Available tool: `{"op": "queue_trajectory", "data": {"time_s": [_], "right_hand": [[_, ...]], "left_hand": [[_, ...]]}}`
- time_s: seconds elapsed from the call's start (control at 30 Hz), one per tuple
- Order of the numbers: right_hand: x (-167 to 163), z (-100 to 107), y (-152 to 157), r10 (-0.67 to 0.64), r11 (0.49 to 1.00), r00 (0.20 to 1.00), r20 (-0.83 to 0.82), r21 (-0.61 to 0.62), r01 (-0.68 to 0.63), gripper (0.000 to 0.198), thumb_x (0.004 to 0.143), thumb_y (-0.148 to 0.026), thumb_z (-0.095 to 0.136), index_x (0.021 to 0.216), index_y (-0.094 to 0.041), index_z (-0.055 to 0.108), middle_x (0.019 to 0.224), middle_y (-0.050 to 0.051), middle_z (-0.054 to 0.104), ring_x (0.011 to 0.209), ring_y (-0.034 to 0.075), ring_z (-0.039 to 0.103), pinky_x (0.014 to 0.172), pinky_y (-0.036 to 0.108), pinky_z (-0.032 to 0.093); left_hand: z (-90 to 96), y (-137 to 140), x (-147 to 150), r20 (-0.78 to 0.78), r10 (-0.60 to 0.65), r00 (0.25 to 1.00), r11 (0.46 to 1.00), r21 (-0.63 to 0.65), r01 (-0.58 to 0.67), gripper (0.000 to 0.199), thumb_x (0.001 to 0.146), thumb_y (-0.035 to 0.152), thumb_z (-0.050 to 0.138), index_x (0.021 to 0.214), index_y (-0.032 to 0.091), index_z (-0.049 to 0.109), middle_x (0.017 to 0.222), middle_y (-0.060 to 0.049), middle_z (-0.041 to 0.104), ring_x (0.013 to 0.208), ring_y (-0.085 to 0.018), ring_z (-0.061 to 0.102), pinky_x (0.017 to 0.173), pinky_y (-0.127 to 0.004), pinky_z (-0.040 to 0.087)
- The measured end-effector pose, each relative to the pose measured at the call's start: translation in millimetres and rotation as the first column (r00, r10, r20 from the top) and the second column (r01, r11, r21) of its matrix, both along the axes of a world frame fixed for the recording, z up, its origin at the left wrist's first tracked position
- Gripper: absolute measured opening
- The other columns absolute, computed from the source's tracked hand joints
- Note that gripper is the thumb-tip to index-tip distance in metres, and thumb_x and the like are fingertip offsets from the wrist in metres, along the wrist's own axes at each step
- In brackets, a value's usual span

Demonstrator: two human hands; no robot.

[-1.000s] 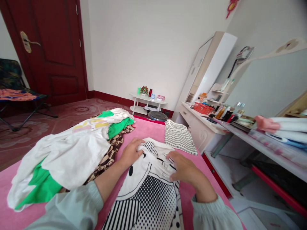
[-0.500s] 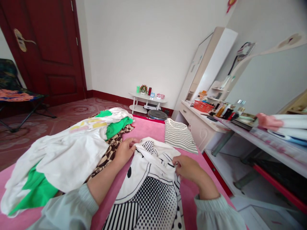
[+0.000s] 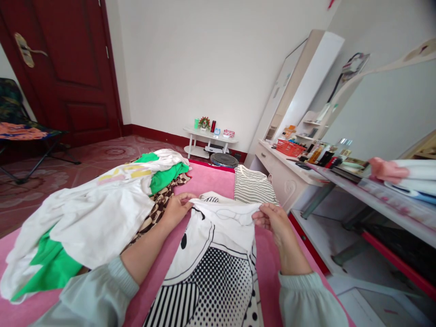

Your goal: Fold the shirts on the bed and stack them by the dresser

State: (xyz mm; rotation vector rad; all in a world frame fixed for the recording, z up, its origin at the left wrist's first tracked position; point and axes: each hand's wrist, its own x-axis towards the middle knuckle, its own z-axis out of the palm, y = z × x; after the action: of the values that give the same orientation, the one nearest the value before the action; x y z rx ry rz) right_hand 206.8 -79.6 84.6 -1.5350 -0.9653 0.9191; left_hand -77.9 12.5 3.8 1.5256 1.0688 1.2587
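A white shirt with black dots, stripes and curved lines lies lengthwise on the pink bed cover. Its far edge is pinched at both corners. My left hand is closed on the left corner, beside a brown patterned cloth. The right corner is between the thumb and fingers of my right hand, slightly raised, with the edge stretched between the two. Past that edge, a striped shirt lies flat, partly covered by the held fabric.
Heaped white and green clothes lie at the left of the bed. Along the right side stand a dressing table with bottles and a shelf bearing folded cloth. A low white stand is by the far wall.
My right hand has moved up and outward with its corner. The bunched far edge of the shirt is now pulled straighter, while my left hand stays nearly in place.
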Motion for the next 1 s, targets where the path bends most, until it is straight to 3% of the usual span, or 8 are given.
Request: {"op": "queue_trajectory", "data": {"time_s": [0.1, 0.23, 0.33, 0.43, 0.57, 0.63, 0.87, 1.0], "right_hand": [[4, -8, 2, -0.049, 0.999, 0.999, -0.007, 0.009, 0.05, 0.027, 0.067, -0.032, 0.062, 0.089, -0.02, 0.052, 0.073, 0.003, 0.07, 0.055, 0.014, 0.064, 0.053, 0.024, 0.048], [2, 2, -4, 0.089, 0.995, 0.917, 0.388, 0.003, -0.098, 0.021, 0.064, -0.032, 0.065, 0.08, -0.02, 0.058, 0.072, 0.003, 0.067, 0.065, 0.018, 0.063, 0.056, 0.027, 0.044], [-11, 19, -17, 0.349, 0.937, 0.645, 0.68, -0.247, -0.247, 0.016, 0.061, -0.032, 0.069, 0.069, -0.02, 0.062, 0.068, 0.002, 0.065, 0.066, 0.017, 0.058, 0.057, 0.026, 0.038], [-30, 25, -28, 0.566, 0.824, 0.339, 0.751, -0.521, -0.222, 0.026, 0.051, -0.031, 0.078, 0.071, -0.022, 0.065, 0.075, 0.0, 0.065, 0.068, 0.017, 0.057, 0.057, 0.025, 0.033], [-42, 15, -28, 0.557, 0.83, 0.121, 0.822, -0.547, -0.104, 0.02, 0.057, -0.017, 0.068, 0.075, -0.023, 0.065, 0.08, 0.001, 0.066, 0.071, 0.018, 0.057, 0.056, 0.026, 0.027], [-38, 11, -24, 0.511, 0.859, 0.116, 0.852, -0.505, -0.077, 0.016, 0.061, -0.012, 0.06, 0.073, -0.023, 0.064, 0.077, 0.001, 0.066, 0.07, 0.018, 0.057, 0.055, 0.027, 0.025], [-15, 11, -10, 0.196, 0.975, 0.308, 0.931, -0.217, 0.037, 0.013, 0.073, -0.018, 0.051, 0.078, -0.024, 0.061, 0.078, 0.0, 0.065, 0.075, 0.016, 0.058, 0.057, 0.025, 0.027], [-4, -1, -3, 0.177, 0.984, 0.583, 0.793, -0.136, -0.114, 0.009, 0.07, -0.018, 0.052, 0.074, -0.021, 0.06, 0.071, 0.001, 0.064, 0.066, 0.015, 0.058, 0.056, 0.024, 0.033]], "left_hand": [[2.7, -1, 1, 0.023, -0.019, 1.0, 0.999, -0.029, 0.019, 0.018, 0.069, 0.026, 0.065, 0.083, 0.016, 0.07, 0.067, -0.001, 0.069, 0.057, -0.015, 0.062, 0.059, -0.025, 0.051], [3.8, -3, 2, 0.038, -0.014, 0.999, 0.999, -0.048, 0.016, 0.019, 0.067, 0.028, 0.069, 0.081, 0.015, 0.07, 0.062, -0.001, 0.068, 0.055, -0.015, 0.061, 0.059, -0.026, 0.051], [2.3, -2, 2, 0.01, 0.011, 1.0, 0.999, -0.032, -0.01, 0.019, 0.069, 0.026, 0.066, 0.084, 0.015, 0.07, 0.065, -0.002, 0.069, 0.06, -0.016, 0.063, 0.059, -0.026, 0.051], [1.8, -2, 1, -0.001, 0.025, 1.0, 1.0, -0.015, -0.025, 0.018, 0.069, 0.026, 0.065, 0.083, 0.015, 0.07, 0.066, -0.003, 0.07, 0.062, -0.017, 0.064, 0.06, -0.026, 0.051], [2.0, -2, 1, -0.006, 0.02, 1.0, 1.0, 0.0, -0.02, 0.016, 0.069, 0.026, 0.066, 0.08, 0.016, 0.07, 0.063, -0.002, 0.068, 0.06, -0.016, 0.063, 0.062, -0.027, 0.051], [-0.1, 0, 1, -0.016, 0.0, 1.0, 1.0, 0.024, 0.001, 0.015, 0.07, 0.026, 0.066, 0.08, 0.015, 0.07, 0.066, -0.002, 0.069, 0.064, -0.017, 0.064, 0.065, -0.027, 0.051], [-9.9, 7, -2, -0.061, -0.117, 0.991, 0.993, 0.021, 0.119, 0.018, 0.071, 0.03, 0.067, 0.082, 0.016, 0.071, 0.076, -0.004, 0.071, 0.068, -0.016, 0.063, 0.066, -0.025, 0.049], [-3.4, 4, -4, -0.039, -0.17, 0.985, 0.985, -0.041, 0.169, 0.025, 0.074, 0.039, 0.064, 0.075, 0.015, 0.07, 0.061, 0.001, 0.065, 0.052, -0.012, 0.053, 0.051, -0.022, 0.042]]}}
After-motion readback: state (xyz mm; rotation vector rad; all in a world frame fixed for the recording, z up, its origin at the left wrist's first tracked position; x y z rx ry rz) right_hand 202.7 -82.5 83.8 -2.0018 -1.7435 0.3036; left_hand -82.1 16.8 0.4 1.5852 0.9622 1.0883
